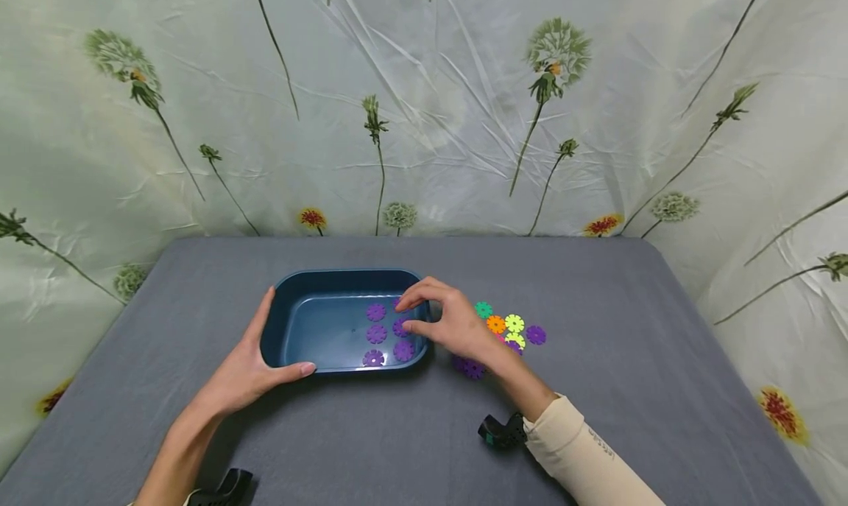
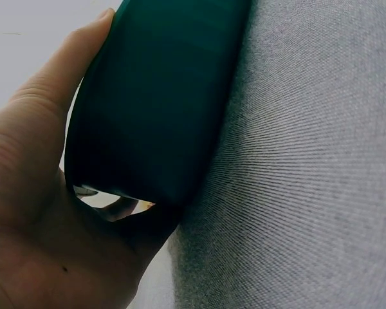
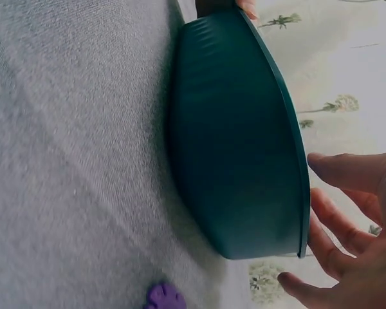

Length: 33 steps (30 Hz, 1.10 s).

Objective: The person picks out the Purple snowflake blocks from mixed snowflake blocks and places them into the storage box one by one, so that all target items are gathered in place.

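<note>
A dark blue plastic tray (image 1: pixel 324 336) lies on the table, with several purple notched discs (image 1: pixel 376 334) flat in its right half. My left hand (image 1: pixel 240 373) grips the tray's left end, thumb on the front rim and fingers along the far side. In the left wrist view the hand wraps the end wall of the tray (image 2: pixel 154 96). Over the tray's right end, my right hand (image 1: pixel 453 325) has thumb and fingertips apart, close above the purple discs. The right wrist view shows its spread fingers (image 3: pixel 341 222) by the rim, with nothing between them.
Right of the tray lies a loose group of notched discs: green (image 1: pixel 483 309), orange (image 1: pixel 495 324), yellow (image 1: pixel 514 323) and purple (image 1: pixel 536 334). More purple discs (image 1: pixel 473 369) lie partly under the right wrist. A flowered curtain (image 1: pixel 437 123) hangs behind the grey-covered table (image 1: pixel 371 432).
</note>
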{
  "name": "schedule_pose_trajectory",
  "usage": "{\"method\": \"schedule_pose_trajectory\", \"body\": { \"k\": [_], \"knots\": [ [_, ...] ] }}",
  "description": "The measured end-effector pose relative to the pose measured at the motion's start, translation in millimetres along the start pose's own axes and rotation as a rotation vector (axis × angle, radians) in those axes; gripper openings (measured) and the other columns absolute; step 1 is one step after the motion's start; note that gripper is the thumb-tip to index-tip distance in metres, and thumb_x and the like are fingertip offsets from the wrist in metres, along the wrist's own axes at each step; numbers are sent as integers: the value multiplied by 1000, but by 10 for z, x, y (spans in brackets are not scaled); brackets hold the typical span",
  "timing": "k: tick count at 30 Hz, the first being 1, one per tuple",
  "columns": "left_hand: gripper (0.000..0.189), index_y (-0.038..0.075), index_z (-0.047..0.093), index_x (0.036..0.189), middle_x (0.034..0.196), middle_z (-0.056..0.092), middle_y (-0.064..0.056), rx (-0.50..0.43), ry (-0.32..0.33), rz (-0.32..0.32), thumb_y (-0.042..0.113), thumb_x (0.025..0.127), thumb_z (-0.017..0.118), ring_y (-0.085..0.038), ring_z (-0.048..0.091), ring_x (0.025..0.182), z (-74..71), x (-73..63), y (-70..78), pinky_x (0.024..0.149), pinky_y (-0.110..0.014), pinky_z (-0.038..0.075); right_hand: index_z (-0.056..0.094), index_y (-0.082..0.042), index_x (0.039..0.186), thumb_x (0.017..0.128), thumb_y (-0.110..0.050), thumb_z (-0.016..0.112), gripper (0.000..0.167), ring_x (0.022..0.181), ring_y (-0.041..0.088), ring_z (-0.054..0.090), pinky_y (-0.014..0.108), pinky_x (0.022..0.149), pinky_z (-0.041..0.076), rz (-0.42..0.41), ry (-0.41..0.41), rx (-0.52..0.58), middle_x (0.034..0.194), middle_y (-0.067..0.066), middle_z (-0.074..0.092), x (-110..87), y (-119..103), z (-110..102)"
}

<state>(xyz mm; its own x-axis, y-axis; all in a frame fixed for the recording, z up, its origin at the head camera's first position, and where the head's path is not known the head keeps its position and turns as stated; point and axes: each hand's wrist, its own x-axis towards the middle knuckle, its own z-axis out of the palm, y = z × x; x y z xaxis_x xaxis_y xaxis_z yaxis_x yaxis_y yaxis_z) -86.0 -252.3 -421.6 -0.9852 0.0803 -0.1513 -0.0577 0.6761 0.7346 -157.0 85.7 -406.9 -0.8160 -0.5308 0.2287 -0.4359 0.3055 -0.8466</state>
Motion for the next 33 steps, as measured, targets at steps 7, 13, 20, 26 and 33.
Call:
{"method": "schedule_pose_trajectory", "body": {
  "k": [7,13,20,26,33],
  "knots": [
    [136,41,-19,164,176,-2,-20,5,6,3,43,80,89,-60,17,154,-2,1,9,109,-83,26,77,-7,111,91,-7,80,20,117,24,63,55,112,47,35,49,32,124,5,68,-51,11,-118],
    [137,38,-18,165,176,-2,-20,4,10,-2,43,80,89,-60,17,154,5,4,1,110,-83,25,77,-13,110,92,-10,79,18,119,23,63,53,111,50,59,54,30,123,3,68,-96,12,-200],
    [137,37,-18,165,176,-1,-21,8,12,-6,43,80,89,-60,18,153,9,5,-5,109,-83,26,76,-8,111,94,-12,78,18,117,24,63,56,109,50,66,56,28,121,4,70,-152,38,-271],
    [136,41,-18,164,176,-1,-20,10,10,-4,43,80,89,-60,19,153,9,2,-12,109,-83,27,77,-9,110,95,-11,77,16,120,24,63,55,109,51,85,73,29,120,4,70,-215,101,-330],
    [136,41,-18,164,176,0,-21,6,10,-1,43,80,89,-59,20,153,5,4,-1,109,-82,27,76,-13,112,95,-12,76,17,118,22,65,50,107,53,73,85,9,119,3,71,-278,155,-421]
  ]
}}
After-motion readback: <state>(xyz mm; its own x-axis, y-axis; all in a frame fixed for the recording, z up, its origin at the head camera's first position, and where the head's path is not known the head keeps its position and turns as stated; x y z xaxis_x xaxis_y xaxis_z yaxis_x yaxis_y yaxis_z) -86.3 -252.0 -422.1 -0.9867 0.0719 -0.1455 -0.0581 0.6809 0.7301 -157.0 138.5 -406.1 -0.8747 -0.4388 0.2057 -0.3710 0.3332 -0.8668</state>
